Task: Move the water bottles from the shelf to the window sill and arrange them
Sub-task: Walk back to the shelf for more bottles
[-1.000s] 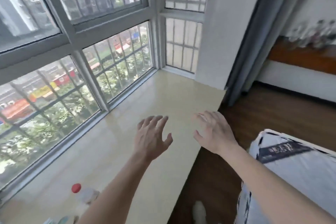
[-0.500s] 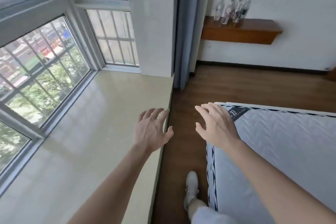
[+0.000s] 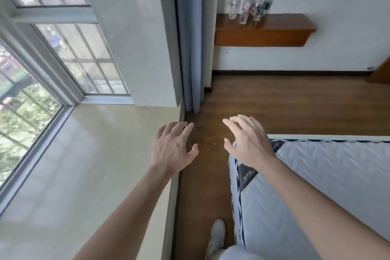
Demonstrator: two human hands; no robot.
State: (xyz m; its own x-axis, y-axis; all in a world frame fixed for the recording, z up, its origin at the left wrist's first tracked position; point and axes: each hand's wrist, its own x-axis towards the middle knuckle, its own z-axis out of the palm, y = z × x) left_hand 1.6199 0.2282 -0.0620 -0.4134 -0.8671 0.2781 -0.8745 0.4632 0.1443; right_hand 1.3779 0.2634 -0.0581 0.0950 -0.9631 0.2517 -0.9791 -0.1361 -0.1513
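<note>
1. Four water bottles (image 3: pixel 251 4) upright in a tight cluster at the left end of a wooden shelf (image 3: pixel 274 27) on the far wall. Clear plastic, two with reddish caps.
2. Pink-red and green labels on some of them, the writing too blurred to read.
3. Dark tag (image 3: pixel 247 175) on the near corner of a white quilted mattress (image 3: pixel 327 186), with pale print too small to read.
4. Left hand (image 3: pixel 172 150) held over the outer edge of the pale window sill (image 3: pixel 84 154), fingers spread and slightly bent, gripping nothing.
5. Right hand (image 3: pixel 248 143) held over the mattress corner and the floor (image 3: pixel 285 101), fingers likewise apart and bent, gripping nothing.
6. Both hands well apart from the bottles, with brown wood floor between.
7. Blue-grey curtain (image 3: pixel 190 38) hanging beside a white pillar (image 3: pixel 137 38), just left of the shelf.
8. Narrow strip of floor between sill and mattress, with a white shoe (image 3: pixel 217 232) at its near end.
9. Barred window (image 3: pixel 31 101) along the sill's far side, green trees outside.
10. Small wall socket (image 3: pixel 227 51) just under the shelf's left end.
</note>
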